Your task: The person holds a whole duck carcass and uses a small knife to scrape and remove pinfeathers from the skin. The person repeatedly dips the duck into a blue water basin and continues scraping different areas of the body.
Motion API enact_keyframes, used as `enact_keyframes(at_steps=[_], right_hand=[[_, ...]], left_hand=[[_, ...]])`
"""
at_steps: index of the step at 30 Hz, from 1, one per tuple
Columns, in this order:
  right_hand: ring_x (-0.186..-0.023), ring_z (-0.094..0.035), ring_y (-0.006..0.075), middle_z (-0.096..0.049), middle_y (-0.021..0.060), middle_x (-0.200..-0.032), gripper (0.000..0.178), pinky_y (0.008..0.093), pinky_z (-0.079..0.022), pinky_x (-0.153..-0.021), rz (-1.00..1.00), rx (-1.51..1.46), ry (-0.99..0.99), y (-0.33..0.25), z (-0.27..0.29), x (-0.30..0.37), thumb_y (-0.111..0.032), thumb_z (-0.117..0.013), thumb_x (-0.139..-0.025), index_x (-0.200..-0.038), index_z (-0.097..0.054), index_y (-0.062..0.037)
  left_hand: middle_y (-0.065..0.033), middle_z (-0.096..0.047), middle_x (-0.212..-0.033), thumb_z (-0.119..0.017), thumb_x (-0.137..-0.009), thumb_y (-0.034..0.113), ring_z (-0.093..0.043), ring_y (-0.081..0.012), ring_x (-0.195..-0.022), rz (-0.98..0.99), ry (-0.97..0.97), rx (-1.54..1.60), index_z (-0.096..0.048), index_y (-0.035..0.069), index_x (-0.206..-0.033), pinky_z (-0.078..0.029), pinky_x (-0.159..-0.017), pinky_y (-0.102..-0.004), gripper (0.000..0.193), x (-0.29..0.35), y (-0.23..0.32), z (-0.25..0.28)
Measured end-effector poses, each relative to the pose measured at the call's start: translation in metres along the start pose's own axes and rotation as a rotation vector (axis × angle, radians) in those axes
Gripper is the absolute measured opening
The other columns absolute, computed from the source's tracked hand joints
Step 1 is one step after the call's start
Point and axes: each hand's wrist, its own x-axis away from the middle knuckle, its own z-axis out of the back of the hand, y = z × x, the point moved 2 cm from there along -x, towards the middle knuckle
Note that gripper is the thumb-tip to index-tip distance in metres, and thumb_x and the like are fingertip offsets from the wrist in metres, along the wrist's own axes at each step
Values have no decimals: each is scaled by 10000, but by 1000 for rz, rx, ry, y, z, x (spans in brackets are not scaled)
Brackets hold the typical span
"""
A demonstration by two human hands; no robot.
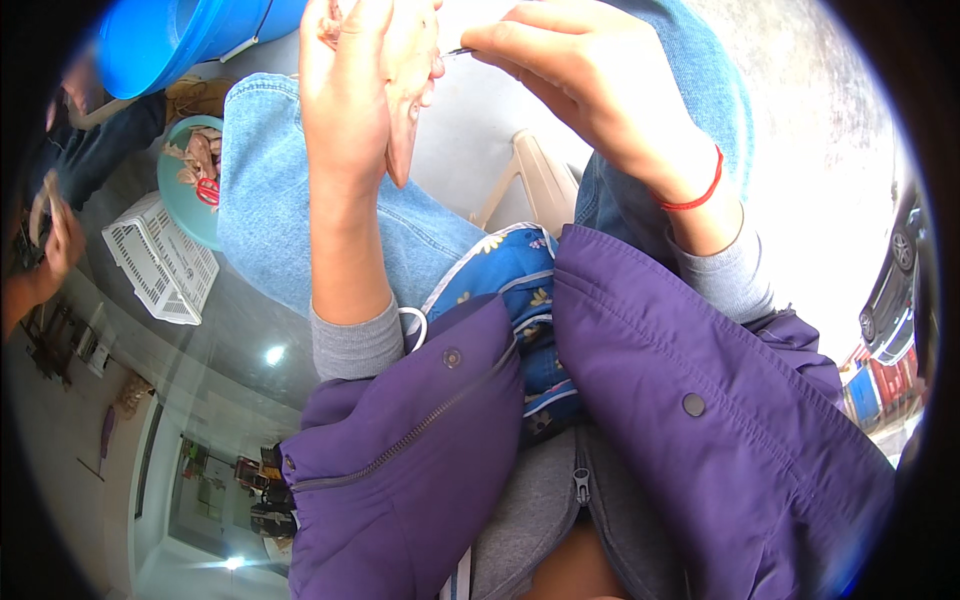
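Note:
My left hand [348,105] is closed around a pale pinkish, fleshy piece of poultry [402,130], raised above my lap near the top edge. Its narrow end hangs down beside my wrist, and its upper part runs out of view. Just right of it, my right hand [570,60] pinches a thin dark-tipped metal tool [459,52], with the tip close to the piece. Most of that tool is hidden by my fingers, so its exact kind cannot be made out. A red cord circles my right wrist.
A blue bucket [165,45] stands at the upper left. Below it, a teal basin [172,215] holds pale pieces and red-handled scissors [207,191], beside a white plastic basket [150,262]. Another person's hand [65,240] is at far left. A beige stool [540,180] shows between my knees.

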Motion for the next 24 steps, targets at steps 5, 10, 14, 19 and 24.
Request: enact_keyframes(at_steps=[5, 10, 14, 19, 24], right_hand=[[-663, -628, 267, -572, 67, -715, 128, 358, -494, -582, -3, 1, 84, 0, -1, -1, -97, -699, -849, -974, -722, -95], [-668, -633, 258, -586, 62, -725, 129, 352, -498, -584, -23, 15, 64, 0, -5, -3, -102, -697, -847, -973, -722, -97], [-670, -635, 253, -588, 59, -725, 131, 350, -500, -587, -32, -16, 91, -1, -4, -3, -98, -692, -847, -974, -723, -99], [-672, -636, 253, -586, 62, -721, 131, 349, -500, -587, -43, -39, 62, -2, -4, -4, -93, -686, -846, -970, -725, -99], [-668, -637, 267, -590, 71, -727, 131, 356, -501, -584, -42, 4, -3, 2, -3, -1, -81, -692, -845, -971, -725, -91]], left_hand=[[-107, -638, -929, -475, -1092, 321, -593, -148, -638, -28, -30, 10, -488, 53, -1267, -485, -519, -251, 321, -1, 2, 0], [-92, -618, -888, -467, -1095, 305, -584, -144, -628, -60, -82, 29, -498, 44, -1237, -472, -513, -249, 299, -4, -2, 0], [-85, -613, -871, -465, -1094, 297, -581, -145, -627, -69, -93, 11, -501, 38, -1228, -466, -512, -246, 294, -4, -3, 1], [-83, -614, -873, -464, -1090, 296, -581, -144, -626, -61, -104, 2, -498, 39, -1230, -466, -513, -243, 295, -2, 2, -3], [-83, -611, -832, -472, -1085, 330, -572, -146, -607, 46, -6, 65, -523, 29, -1184, -453, -492, -241, 321, 0, 8, -6]])
